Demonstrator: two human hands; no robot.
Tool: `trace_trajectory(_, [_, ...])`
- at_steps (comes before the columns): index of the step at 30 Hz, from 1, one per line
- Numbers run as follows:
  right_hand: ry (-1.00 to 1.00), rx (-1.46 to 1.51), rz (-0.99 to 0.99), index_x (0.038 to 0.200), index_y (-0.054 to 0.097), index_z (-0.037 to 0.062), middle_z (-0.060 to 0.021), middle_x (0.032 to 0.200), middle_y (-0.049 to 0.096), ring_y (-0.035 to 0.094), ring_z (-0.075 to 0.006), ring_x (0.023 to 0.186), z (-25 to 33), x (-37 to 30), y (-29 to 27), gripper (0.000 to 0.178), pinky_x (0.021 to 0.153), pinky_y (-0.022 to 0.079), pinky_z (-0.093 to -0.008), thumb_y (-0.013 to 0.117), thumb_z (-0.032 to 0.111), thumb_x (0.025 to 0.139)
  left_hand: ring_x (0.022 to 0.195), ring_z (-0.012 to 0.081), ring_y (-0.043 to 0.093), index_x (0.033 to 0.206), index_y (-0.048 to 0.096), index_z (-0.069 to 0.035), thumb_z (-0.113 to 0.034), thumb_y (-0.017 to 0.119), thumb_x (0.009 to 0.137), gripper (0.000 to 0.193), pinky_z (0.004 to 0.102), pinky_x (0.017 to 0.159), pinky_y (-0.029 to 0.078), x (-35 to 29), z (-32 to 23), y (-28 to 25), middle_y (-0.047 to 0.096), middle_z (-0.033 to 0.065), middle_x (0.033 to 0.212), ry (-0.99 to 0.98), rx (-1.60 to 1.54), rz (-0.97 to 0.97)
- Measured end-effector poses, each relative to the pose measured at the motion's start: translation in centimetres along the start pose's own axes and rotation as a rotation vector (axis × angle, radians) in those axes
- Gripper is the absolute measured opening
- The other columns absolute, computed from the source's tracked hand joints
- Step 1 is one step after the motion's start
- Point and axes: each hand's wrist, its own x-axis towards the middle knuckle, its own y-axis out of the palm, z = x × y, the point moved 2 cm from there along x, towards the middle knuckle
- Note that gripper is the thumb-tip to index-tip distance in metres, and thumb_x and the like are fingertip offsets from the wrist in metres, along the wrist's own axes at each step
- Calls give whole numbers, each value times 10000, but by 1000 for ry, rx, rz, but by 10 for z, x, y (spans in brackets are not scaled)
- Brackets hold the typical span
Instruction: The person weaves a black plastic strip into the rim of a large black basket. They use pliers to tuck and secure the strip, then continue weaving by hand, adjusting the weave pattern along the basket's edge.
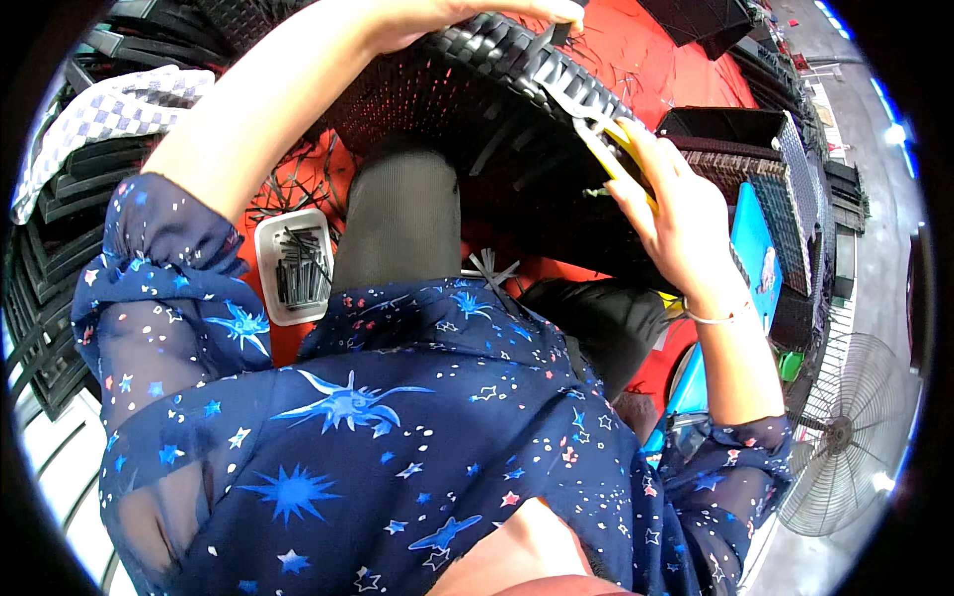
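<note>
I'm looking straight down over the lap, and the big black woven basket (477,109) sits tipped on the knees, right between the two hands. My right hand (661,204) is curled tight around a yellow-handled tool (611,139), fingers pressed together on the grip; its metal end points up and away from the palm, lying against the basket's woven rim. What kind of tool it is I can't tell from here, the hand covers most of it. The left hand (467,12) is up at the far rim of the basket, at the very top of the view, laid over the weave; it's cropped by the edge, so I can't tell whether those fingers are closed or spread.

Below the left forearm, well apart from either hand, lies a small white tray (266,260) full of short black strips (301,266) on the red floor. To the outside of the right hand stand stacked black baskets (765,174), with a blue board (752,253) just beside the right wrist. A standing fan (845,432) shows far past the right elbow.
</note>
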Motion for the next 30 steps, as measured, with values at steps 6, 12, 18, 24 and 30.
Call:
trace_trajectory(6, [65,275,-34,1398,545,18,-196,1164,669,684,-379,1048,-11,0,-2,482,902,545,-404,640,253,987,963,292,701,794,709,-73,-325,664,975,313,428,1073,442,-79,-43,65,713,59,918,241,731,394])
trace_trajectory(12, [90,289,10,1374,554,7,-203,1140,657,676,-389,1028,-4,2,-5,476,889,540,-421,649,247,974,1043,244,707,1015,771,-39,-310,671,983,291,383,967,523,-25,-46,16,738,139,1115,-19,682,-61])
trace_trajectory(18, [103,216,3,1377,538,-8,-209,1154,648,680,-383,1013,1,1,-5,528,862,545,-424,687,266,952,913,202,710,1016,787,-30,-332,760,921,318,332,846,525,9,-4,-9,769,111,1004,-127,352,173])
trace_trajectory(24, [100,35,11,1394,521,-15,-169,1027,633,681,-333,834,16,11,-7,611,701,551,-394,712,344,939,1037,190,665,1001,809,-59,-294,769,914,254,330,913,486,1,-5,-13,738,83,1082,-58,223,253])
trace_trajectory(30, [59,-67,26,1407,523,-3,-154,998,626,673,-310,783,22,20,-4,658,655,544,-387,727,391,920,1134,242,645,1025,818,-78,-317,786,893,275,353,979,472,-2,-3,-13,690,152,1270,-64,187,254])
